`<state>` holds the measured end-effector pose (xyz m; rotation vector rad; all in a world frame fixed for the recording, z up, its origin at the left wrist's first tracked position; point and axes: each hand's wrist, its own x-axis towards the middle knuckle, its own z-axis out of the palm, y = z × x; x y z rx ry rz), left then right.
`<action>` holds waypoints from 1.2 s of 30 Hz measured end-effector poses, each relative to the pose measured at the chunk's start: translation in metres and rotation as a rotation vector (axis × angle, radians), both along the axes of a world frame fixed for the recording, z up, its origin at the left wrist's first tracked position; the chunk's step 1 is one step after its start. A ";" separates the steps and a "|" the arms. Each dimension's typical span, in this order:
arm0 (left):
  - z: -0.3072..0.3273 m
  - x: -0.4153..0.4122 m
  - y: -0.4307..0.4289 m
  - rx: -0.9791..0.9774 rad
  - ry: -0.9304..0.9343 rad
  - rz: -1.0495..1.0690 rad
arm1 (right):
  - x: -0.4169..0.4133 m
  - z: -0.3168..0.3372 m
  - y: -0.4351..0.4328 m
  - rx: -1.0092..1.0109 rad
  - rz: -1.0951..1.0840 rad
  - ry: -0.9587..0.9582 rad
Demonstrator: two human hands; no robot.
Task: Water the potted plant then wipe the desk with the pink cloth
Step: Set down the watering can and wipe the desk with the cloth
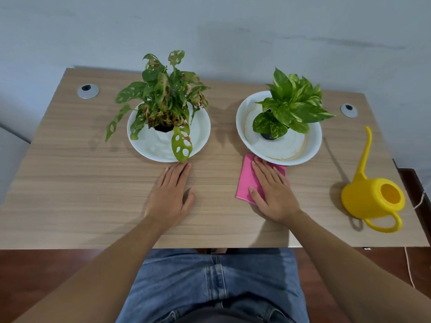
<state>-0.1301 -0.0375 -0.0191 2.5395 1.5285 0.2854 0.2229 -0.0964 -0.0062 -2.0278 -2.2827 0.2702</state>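
Right hand (272,190) flat, fingers spread, on folded, seemingly dry pink cloth (246,183); left hand (171,194) likewise flat.

No readable text, no labels, no brand marks, no numbers, no signs on anything in view

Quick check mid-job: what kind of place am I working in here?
Probably an office or home workspace: a wood-grain desk with a cable grommet against a plain wall, two potted plants on white plates and a yellow watering can.

Office or home desk (70,183) with cable grommets (88,91), against a plain wall (233,31).
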 end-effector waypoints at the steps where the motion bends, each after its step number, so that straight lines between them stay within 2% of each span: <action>1: 0.000 0.000 0.000 0.001 -0.004 0.001 | -0.005 0.000 0.007 0.005 0.010 0.007; 13: 0.004 -0.003 0.001 -0.053 -0.073 -0.003 | -0.097 0.004 0.124 -0.050 0.012 0.083; 19: 0.003 -0.005 0.001 -0.057 -0.078 -0.009 | -0.083 0.004 0.087 -0.003 0.000 0.096; 29: 0.003 -0.004 0.001 -0.033 -0.019 -0.022 | 0.024 0.007 -0.019 0.027 -0.106 0.048; 36: 0.004 -0.001 -0.001 -0.012 -0.015 -0.005 | 0.027 0.008 -0.027 0.048 -0.163 -0.018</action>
